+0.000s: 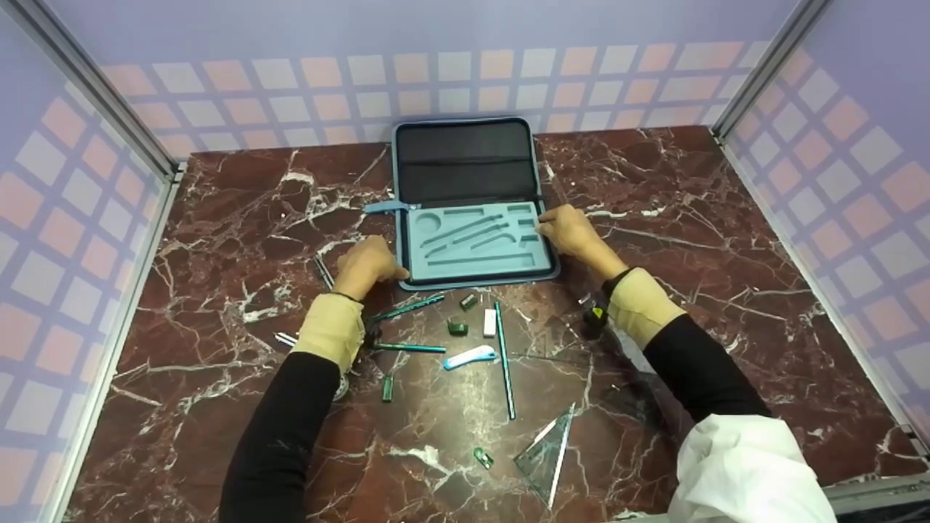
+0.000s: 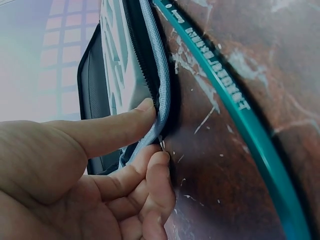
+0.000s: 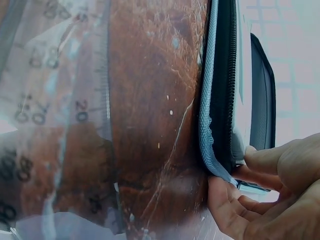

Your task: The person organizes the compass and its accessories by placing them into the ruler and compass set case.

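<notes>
An unzipped blue case (image 1: 465, 138) lies open at the back of the table, its black-lined lid tilted up against the wall. In its base sits a pale blue insert (image 1: 436, 270) with recesses of several shapes. My left hand (image 1: 369, 263) pinches the front left of the case's rim, thumb on the zipper edge and fingers below, as the left wrist view shows. At the right side, my right hand (image 1: 570, 229) grips the rim, its thumb beside the insert and its fingers under the blue trim (image 3: 206, 100).
In front of the case lie several green pencils (image 1: 505, 363), a white eraser (image 1: 490, 323), a green sharpener (image 1: 458, 328), a white-and-blue cutter (image 1: 471, 357) and a clear set square (image 1: 541, 457). A clear piece with printed scales (image 3: 90, 125) lies near my right wrist. Patterned walls (image 1: 465, 73) enclose the table.
</notes>
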A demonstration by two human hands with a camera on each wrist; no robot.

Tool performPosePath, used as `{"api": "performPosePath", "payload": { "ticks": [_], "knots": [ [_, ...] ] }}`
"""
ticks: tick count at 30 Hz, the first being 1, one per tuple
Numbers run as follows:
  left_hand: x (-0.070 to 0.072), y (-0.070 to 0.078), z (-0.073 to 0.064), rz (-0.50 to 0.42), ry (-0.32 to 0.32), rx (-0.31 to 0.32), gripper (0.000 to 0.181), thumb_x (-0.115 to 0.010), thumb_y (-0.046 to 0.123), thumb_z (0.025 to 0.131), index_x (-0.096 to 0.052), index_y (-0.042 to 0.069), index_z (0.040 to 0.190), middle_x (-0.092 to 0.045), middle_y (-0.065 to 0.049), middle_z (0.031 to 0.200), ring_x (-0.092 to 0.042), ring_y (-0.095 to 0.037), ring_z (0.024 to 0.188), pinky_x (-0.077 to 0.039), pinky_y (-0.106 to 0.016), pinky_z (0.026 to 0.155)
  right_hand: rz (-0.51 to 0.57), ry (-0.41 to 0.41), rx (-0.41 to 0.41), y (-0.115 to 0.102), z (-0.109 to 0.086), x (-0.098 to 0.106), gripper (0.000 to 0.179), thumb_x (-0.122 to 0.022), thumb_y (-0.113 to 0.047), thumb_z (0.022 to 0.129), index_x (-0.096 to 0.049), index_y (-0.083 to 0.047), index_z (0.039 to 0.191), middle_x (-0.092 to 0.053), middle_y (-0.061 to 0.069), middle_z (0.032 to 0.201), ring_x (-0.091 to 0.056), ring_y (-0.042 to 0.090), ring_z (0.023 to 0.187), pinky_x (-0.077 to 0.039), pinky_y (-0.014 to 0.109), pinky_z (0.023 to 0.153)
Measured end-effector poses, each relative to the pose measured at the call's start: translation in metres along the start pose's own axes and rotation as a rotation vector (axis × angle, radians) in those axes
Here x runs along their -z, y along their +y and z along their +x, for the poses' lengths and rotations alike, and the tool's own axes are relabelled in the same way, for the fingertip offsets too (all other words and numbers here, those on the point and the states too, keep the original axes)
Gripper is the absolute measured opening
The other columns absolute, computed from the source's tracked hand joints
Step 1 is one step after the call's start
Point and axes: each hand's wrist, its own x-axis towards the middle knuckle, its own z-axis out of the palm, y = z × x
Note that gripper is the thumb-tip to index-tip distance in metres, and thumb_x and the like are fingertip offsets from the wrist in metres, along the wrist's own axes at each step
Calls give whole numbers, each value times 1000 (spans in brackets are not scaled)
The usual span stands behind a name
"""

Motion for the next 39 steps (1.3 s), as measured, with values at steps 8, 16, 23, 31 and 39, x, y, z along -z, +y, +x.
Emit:
{"api": "performPosePath", "payload": {
  "ticks": [8,16,23,31,39],
  "knots": [
    [2,1,2,33,-17,12,42,-82,39,88,-66,2,98,-61,-12,96,-58,-30,93,-46,-52,99,31,-10,2,3,0,0,33,-66,-12,99,-70,6,126,-71,27,116,-69,28,76,-57,37,74],
    [1,4,1,50,-31,-9,56,-82,35,89,-64,-3,126,-62,-22,133,-58,-38,117,-39,-58,108,80,2,5,10,-6,-3,36,-67,-16,101,-68,7,128,-73,24,112,-63,31,93,-52,48,92],
    [3,7,-1,64,-41,-5,62,-81,35,90,-59,-4,134,-57,-24,142,-56,-40,123,-40,-58,107,100,-45,-14,9,-8,2,45,-64,-23,103,-62,8,136,-70,26,120,-64,35,105,-50,49,97],
    [1,4,0,59,-26,-12,65,-81,35,90,-58,-5,137,-55,-25,144,-55,-42,126,-40,-58,107,122,-20,10,4,-28,6,50,-65,-22,103,-55,10,141,-68,30,120,-66,40,111,-50,52,97],
    [1,1,1,44,-28,-19,67,-81,35,91,-56,-7,137,-54,-27,144,-54,-42,127,-40,-59,107,150,41,250,-12,-65,9,40,-72,-12,98,-64,9,131,-64,28,111,-64,37,95,-54,50,85]
  ]
}}
